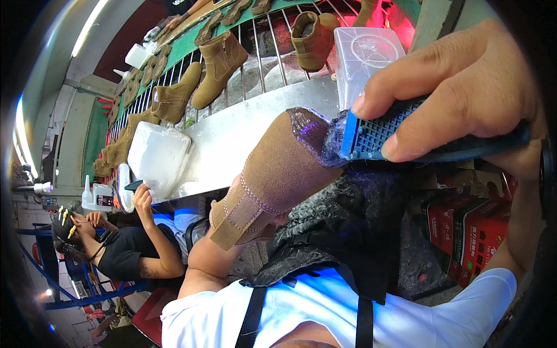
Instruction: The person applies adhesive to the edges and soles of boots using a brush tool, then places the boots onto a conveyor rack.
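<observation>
Right hand: Because the brush (371, 134) needs a firm guide, as I judge, the right hand (484, 87) pinches it near its front, one fingertip on the upper edge and another on the lower edge.
Left hand: It shows only a little skin (281, 220) below the boot; whether it wraps the shaft or goes partly inside, I cannot tell. Its forearm comes up under the boot, probably to support it from the shaft side.
Boot: The boot (284, 165) is in the air between the two hands, tilted, with its shiny, wet-looking end toward the right hand. This seems chosen so that the brush meets this end while the left hand is away from the wet part.
Brush: Its blue front edge is at the wet end of the boot, with dark, wet stuff between them.
Box: Just beyond the right fingertips stands a clear box (368, 64), perhaps for easy reach.
Rack: Ahead of the left hand, other boots (219, 69) are on a metal rack (268, 55), spaced apart, maybe so that they do not rub.
Co-worker: Well to the left of the left hand, a co-worker (130, 249) holds a dark tool (133, 185) beside a whitish tub (155, 149).
</observation>
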Demonstrator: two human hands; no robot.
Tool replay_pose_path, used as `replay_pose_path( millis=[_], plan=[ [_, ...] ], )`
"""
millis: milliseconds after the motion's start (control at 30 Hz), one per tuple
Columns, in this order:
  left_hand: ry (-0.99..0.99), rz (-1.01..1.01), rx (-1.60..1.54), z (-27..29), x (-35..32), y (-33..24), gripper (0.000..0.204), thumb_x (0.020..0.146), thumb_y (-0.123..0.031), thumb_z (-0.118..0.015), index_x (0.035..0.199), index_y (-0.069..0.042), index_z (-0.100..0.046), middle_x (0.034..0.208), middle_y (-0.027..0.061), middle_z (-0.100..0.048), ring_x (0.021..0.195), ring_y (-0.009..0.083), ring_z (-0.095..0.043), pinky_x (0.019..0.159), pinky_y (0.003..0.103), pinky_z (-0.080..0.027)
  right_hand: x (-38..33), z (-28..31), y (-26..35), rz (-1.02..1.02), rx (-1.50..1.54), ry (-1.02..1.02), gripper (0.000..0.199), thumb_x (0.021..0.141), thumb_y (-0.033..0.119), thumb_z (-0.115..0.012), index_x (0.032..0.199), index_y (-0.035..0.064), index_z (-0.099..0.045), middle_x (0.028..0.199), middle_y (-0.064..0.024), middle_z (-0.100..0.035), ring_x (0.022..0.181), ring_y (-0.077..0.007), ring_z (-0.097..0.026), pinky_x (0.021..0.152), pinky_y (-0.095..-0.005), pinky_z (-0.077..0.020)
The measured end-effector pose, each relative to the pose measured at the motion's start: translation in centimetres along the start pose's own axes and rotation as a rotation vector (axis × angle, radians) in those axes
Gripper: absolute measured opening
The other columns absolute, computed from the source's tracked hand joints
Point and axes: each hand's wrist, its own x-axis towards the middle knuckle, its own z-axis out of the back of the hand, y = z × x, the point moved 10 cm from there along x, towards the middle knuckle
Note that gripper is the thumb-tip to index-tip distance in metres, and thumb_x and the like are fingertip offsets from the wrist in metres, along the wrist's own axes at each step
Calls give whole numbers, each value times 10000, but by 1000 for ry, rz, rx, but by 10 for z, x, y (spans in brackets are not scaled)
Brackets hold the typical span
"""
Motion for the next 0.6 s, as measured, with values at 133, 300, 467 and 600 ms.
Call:
replay_pose_path(
  millis=[133, 300, 467, 600],
  plan=[
    [50, 45, -46, -1, -5, 12, 565, 1026, -462, -496, 1402, -40, -507, 1110, 213, -617, 892, 290, -646, 769, 377, -498, 4, -2, 6, -19, -11, 75, 297, 773, -38, -764, 1053, 59, -735, 1197, -254, -665, 1088, -386, -695, 976, -428, -556],
    [64, 87, -97, 1, -17, 25, 575, 1019, -477, -507, 1394, -42, -512, 1029, 215, -636, 797, 277, -665, 685, 353, -514, 6, -1, 8, -58, -37, 168, 311, 780, -44, -757, 1073, 58, -729, 1226, -259, -651, 1124, -396, -681, 1004, -432, -542],
    [-9, 147, -209, 1, -25, 48, 633, 993, -527, -522, 1394, -37, -502, 928, 209, -627, 679, 253, -650, 595, 319, -495, 8, -8, -6, -58, 82, 171, 347, 786, -36, -757, 1119, 53, -722, 1246, -259, -644, 1140, -400, -674, 1013, -426, -538],
    [-58, 185, -247, 8, -26, 61, 788, 926, -628, -558, 1422, -25, -448, 889, 189, -574, 609, 218, -590, 579, 290, -451, 7, -20, -26, -7, 196, 34, 285, 805, 25, -761, 1089, 43, -745, 1191, -253, -677, 1077, -379, -705, 973, -398, -555]
  ],
)
